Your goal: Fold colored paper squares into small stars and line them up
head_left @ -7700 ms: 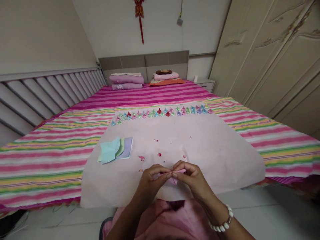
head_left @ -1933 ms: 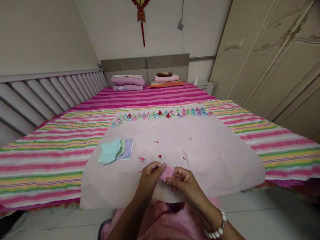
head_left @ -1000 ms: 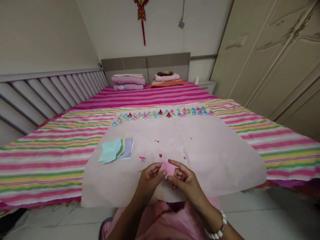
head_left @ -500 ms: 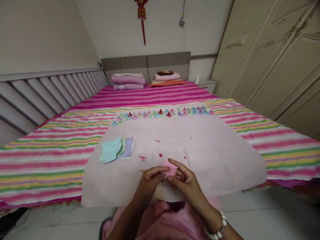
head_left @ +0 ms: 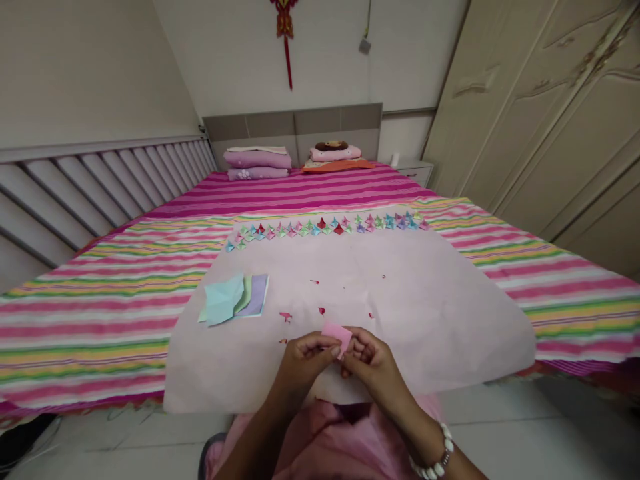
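Note:
A small folded piece of pink paper (head_left: 337, 332) is pinched between both my hands, just above the near edge of a large pale pink sheet (head_left: 425, 300) spread on the bed. My left hand (head_left: 303, 361) grips the paper's left side with curled fingers. My right hand (head_left: 371, 360), with a white bead bracelet on its wrist, holds the right side, fingers closed around it. A small stack of pastel paper squares (head_left: 234, 298) lies to the left. A long row of several small folded paper shapes (head_left: 325, 227) runs along the sheet's far edge.
The bed carries a striped pink, yellow and green cover (head_left: 100, 293). Tiny red paper scraps (head_left: 285, 317) dot the sheet near my hands. Folded bedding and pillows (head_left: 257, 162) sit at the headboard. A wardrobe (head_left: 540, 113) stands at right; slatted panels (head_left: 75, 193) at left.
Over the past seconds my hands have turned and refolded the pink paper; it now stands up more between my fingertips. The hands stayed at the sheet's near edge.

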Motion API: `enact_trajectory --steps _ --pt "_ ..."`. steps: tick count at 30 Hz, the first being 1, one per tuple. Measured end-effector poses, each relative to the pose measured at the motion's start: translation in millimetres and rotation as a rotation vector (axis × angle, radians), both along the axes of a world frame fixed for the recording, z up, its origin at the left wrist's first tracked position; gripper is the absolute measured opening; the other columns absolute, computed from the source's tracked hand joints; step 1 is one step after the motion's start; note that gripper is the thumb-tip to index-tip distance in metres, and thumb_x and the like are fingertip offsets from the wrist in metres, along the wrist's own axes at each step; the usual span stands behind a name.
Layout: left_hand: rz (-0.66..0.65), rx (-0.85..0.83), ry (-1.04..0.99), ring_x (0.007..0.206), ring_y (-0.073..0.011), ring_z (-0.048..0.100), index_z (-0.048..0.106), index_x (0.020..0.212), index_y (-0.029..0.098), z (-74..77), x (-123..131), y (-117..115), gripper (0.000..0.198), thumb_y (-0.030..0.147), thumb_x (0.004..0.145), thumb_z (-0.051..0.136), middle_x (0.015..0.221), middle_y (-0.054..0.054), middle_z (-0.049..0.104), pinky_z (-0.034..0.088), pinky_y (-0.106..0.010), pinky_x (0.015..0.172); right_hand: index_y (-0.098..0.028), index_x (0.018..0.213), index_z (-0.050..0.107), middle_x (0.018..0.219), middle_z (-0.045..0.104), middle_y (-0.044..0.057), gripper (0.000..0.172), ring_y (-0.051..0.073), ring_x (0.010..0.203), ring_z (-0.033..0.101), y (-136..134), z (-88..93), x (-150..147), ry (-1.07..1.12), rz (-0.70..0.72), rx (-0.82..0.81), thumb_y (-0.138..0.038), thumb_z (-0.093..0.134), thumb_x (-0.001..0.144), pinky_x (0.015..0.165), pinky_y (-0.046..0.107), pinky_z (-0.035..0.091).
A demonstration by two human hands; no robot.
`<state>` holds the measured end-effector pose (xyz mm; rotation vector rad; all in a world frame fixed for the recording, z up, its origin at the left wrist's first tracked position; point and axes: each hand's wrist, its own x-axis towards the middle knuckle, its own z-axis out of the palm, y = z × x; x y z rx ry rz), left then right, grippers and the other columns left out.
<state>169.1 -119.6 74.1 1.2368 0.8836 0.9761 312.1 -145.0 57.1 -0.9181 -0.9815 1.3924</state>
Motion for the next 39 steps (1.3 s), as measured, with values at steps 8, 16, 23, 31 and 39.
enact_trajectory --steps 8,16,23,31,39 --pt "0.077 0.095 0.068 0.066 -0.0157 0.062 0.069 0.068 0.017 -3.7 2.8 -1.7 0.005 0.021 0.067 0.069 0.069 -0.002 0.067 0.048 -0.025 0.062 -0.018 0.088 0.065 0.057 0.058 -0.003 0.034 0.012 0.049 0.052 1.9 -1.0 3.5 -0.091 -0.080 -0.025 -0.041 0.075 0.066 0.050 0.024 0.039" --pt "0.144 -0.066 -0.082 0.063 -0.0142 0.065 0.049 0.081 0.019 -4.5 8.8 -2.7 0.031 0.027 0.064 0.075 0.068 0.000 0.069 0.050 -0.025 0.062 -0.016 0.063 0.066 0.054 0.055 -0.002 0.025 0.010 0.050 0.041 3.6 -1.2 5.8 -0.140 -0.170 -0.021 -0.039 0.075 0.066 0.049 0.023 0.031" --pt "0.165 -0.097 -0.091 0.069 -0.0177 0.069 0.044 0.084 0.020 -5.2 6.2 -0.6 0.041 0.030 0.063 0.077 0.077 -0.004 0.073 0.051 -0.029 0.067 -0.017 0.058 0.062 0.049 0.051 -0.003 0.027 0.010 0.049 0.042 3.2 0.5 7.3 -0.095 -0.197 -0.081 -0.039 0.074 0.066 0.051 0.024 0.032" --pt "0.208 0.046 -0.050 0.058 -0.0117 0.061 0.041 0.060 0.020 -6.0 5.5 -1.8 0.034 0.024 0.065 0.074 0.063 0.003 0.066 0.047 -0.023 0.058 -0.016 0.067 0.066 0.052 0.059 -0.002 0.028 0.010 0.049 0.049 4.9 -4.7 3.8 -0.028 -0.184 -0.081 -0.039 0.080 0.059 0.051 0.023 0.036" --pt "0.174 0.215 0.215 0.077 -0.0174 0.063 0.072 0.084 0.020 -6.1 1.5 -1.0 0.016 0.019 0.068 0.071 0.082 -0.003 0.071 0.050 -0.026 0.069 -0.018 0.085 0.061 0.054 0.057 -0.005 0.032 0.011 0.050 0.051 4.7 -4.9 4.8 -0.011 -0.190 -0.027 -0.031 0.080 0.062 0.051 0.022 0.039"
